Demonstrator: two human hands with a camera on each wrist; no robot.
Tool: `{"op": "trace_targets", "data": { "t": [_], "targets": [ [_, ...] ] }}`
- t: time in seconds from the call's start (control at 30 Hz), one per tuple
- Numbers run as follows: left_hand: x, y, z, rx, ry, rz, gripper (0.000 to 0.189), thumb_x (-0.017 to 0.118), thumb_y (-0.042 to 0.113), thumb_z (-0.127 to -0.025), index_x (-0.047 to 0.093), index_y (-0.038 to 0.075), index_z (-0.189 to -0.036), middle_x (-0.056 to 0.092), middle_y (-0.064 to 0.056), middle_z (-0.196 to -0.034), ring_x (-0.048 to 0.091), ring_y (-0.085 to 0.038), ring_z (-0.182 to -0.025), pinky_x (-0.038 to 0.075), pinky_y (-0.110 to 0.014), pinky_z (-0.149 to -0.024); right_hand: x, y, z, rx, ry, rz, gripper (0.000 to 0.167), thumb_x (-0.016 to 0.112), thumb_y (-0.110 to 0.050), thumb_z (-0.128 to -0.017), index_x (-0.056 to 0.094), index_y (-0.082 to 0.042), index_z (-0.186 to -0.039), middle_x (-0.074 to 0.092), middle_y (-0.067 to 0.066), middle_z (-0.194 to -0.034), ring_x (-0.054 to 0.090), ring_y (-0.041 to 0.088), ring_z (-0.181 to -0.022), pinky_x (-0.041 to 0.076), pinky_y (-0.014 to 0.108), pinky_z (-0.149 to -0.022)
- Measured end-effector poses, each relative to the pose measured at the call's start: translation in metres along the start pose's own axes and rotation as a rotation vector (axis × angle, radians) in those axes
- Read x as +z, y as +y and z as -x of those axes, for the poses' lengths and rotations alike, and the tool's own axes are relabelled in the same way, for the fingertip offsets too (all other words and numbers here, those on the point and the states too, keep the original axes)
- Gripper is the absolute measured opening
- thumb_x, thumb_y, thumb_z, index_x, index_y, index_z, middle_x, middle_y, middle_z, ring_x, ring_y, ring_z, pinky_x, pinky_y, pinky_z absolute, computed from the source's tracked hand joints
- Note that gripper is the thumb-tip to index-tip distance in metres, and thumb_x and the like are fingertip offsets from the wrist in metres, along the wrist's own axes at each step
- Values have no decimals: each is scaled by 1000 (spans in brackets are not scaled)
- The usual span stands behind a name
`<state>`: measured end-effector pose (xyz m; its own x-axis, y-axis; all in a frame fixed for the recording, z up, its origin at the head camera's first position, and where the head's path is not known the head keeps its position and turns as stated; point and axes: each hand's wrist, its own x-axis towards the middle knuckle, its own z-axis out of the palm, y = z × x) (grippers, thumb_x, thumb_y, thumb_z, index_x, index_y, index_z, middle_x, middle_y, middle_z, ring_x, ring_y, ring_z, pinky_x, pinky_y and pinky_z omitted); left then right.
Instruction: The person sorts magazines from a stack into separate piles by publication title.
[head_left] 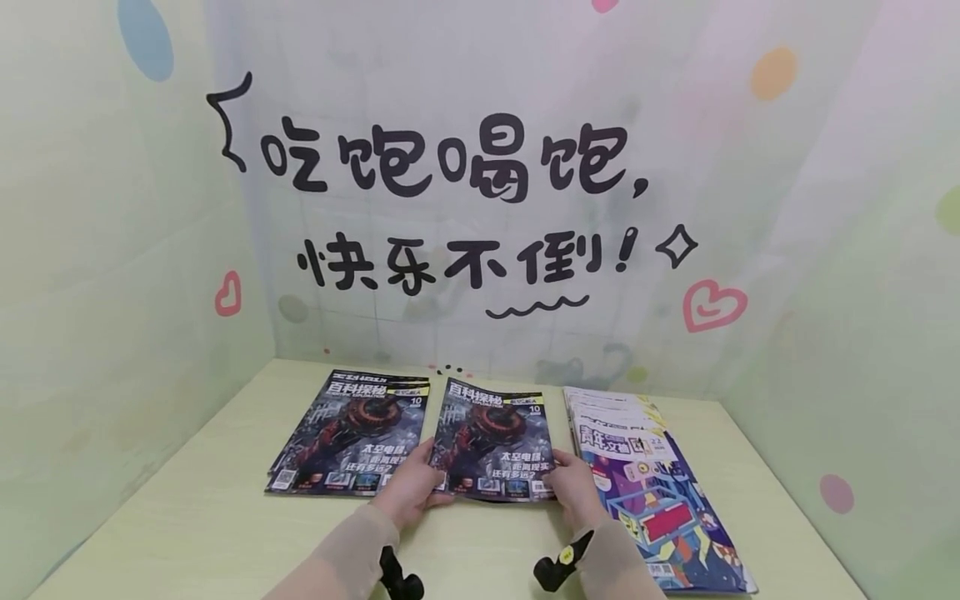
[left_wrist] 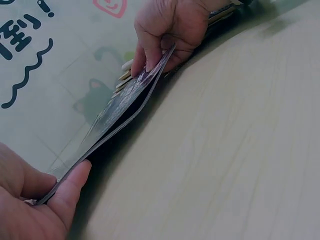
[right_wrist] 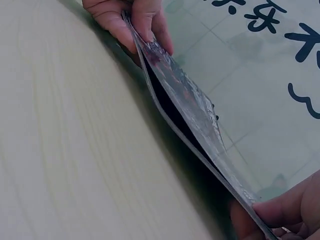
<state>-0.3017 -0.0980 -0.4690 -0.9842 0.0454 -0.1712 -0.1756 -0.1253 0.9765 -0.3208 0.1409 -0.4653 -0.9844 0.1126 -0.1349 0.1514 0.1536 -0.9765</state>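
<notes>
A dark magazine (head_left: 491, 442) with a red machine on its cover is held between both hands in the head view. My left hand (head_left: 414, 483) pinches its lower left corner, thumb on the cover and fingers beneath. At the lower right corner my right hand (head_left: 573, 487) pinches it likewise. Seen from the left wrist, the magazine (left_wrist: 120, 110) bows, with a gap between its pages along the near edge; it is tilted just over the table. The right wrist view shows the same gap in the magazine (right_wrist: 185, 107).
To the left lies a stack of matching dark magazines (head_left: 348, 433). On the right, a fanned stack of colourful purple and blue magazines (head_left: 660, 508) reaches toward the table's front. The pale table (head_left: 187, 500) meets a printed backdrop (head_left: 465, 333) behind and at both sides.
</notes>
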Motion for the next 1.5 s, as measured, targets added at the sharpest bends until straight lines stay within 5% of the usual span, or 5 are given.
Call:
{"op": "trace_targets", "data": {
  "t": [0.37, 0.7, 0.97, 1.23, 1.5],
  "targets": [
    [-26, 11, 13, 41, 22, 17, 83, 40, -20, -83, 4, 2, -154, -2, -34, -153, 53, -32, -104, 57, -41, -75, 19, -2, 11, -101, -35, -78, 60, 52, 12, -80, 39, 14, -138, 54, 30, -124, 58, 27, -99, 52, 35, -83],
    [-84, 21, 34, 11, 39, 21, 84, 38, -18, -84, -6, 2, -153, -9, -33, -153, 45, -38, -118, 54, -44, -84, 70, -19, 25, -104, -144, -158, 61, 53, 13, -80, 37, 14, -139, 56, 23, -118, 59, 23, -96, 54, 32, -80],
    [-137, 30, 54, -15, 71, 17, 82, 35, -17, -88, -11, 4, -152, 11, -38, -147, 60, -20, -93, 55, -38, -82, 118, -29, 37, -90, -224, -210, 60, 55, 12, -81, 39, 12, -139, 57, 19, -113, 60, 22, -95, 55, 33, -80],
    [-189, 34, 65, -41, 51, 4, 82, 37, -17, -88, -12, 2, -150, 18, -40, -142, 64, -19, -88, 56, -37, -83, 157, -32, 48, -89, -331, -216, 59, 59, 12, -82, 40, 13, -138, 61, 14, -109, 63, 19, -91, 55, 31, -77],
    [-208, 35, 62, -37, 54, -202, 76, 42, -13, -89, -5, -9, -148, 22, -42, -140, 63, -17, -91, 55, -34, -81, 170, -32, 51, -87, -329, -99, 61, 66, 12, -79, 41, 17, -135, 61, 13, -102, 61, 15, -84, 55, 31, -73]
  ]
}}
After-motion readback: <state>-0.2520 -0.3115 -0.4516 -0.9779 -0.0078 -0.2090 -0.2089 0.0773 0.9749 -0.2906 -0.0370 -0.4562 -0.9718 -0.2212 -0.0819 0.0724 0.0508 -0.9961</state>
